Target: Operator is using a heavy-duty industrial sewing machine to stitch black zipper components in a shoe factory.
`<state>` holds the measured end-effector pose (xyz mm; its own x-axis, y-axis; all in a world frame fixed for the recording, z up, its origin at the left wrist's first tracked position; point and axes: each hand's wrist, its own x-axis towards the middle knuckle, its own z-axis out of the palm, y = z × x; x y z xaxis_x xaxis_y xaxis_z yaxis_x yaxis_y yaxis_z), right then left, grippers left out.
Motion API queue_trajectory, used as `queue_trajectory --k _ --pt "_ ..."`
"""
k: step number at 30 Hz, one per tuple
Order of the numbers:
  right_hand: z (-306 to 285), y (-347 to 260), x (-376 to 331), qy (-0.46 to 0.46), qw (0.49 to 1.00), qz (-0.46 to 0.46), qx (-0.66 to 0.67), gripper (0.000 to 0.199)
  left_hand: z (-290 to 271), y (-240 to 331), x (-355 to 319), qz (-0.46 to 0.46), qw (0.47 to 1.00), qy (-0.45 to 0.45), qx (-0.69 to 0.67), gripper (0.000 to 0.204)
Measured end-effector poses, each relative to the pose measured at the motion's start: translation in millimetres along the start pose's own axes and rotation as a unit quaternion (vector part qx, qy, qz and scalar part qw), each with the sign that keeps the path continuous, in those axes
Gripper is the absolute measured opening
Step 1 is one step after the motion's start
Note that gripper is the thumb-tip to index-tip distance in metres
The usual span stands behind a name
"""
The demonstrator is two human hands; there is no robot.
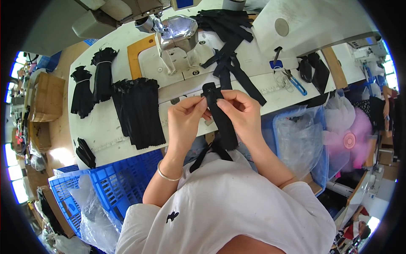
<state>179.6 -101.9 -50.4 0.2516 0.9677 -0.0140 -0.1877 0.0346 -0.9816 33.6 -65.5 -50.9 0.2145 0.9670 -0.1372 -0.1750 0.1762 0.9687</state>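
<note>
A narrow black fabric strip [223, 125] runs from the table edge down toward my chest. My left hand [186, 115] pinches its upper end from the left, a silver bangle on that wrist. My right hand [240, 111] pinches the same end from the right, thumb and fingers pressed on the cloth. Both hands hover just in front of the white sewing table [97, 127]. Beyond them stands the sewing machine head [177, 31], with a tangle of black strips [230, 46] lying to its right.
A flat stack of black strips [139, 110] and two tied black bundles [93, 82] lie on the table's left. Blue-handled scissors [294, 82] rest at the right. A blue crate [105, 186] sits low left, a blue bin with clear plastic [300, 139] right, a pink fan [349, 139] beyond.
</note>
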Motion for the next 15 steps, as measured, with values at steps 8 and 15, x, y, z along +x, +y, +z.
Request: queue_trajectory --k 8,15 --pt "10 -7 3 -0.025 0.996 -0.030 -0.079 0.009 6 30 -5 0.102 0.994 0.042 0.013 0.016" --pt "13 -18 1 -0.047 0.997 -0.030 -0.062 0.009 1 38 -10 0.080 0.996 0.031 -0.018 0.019"
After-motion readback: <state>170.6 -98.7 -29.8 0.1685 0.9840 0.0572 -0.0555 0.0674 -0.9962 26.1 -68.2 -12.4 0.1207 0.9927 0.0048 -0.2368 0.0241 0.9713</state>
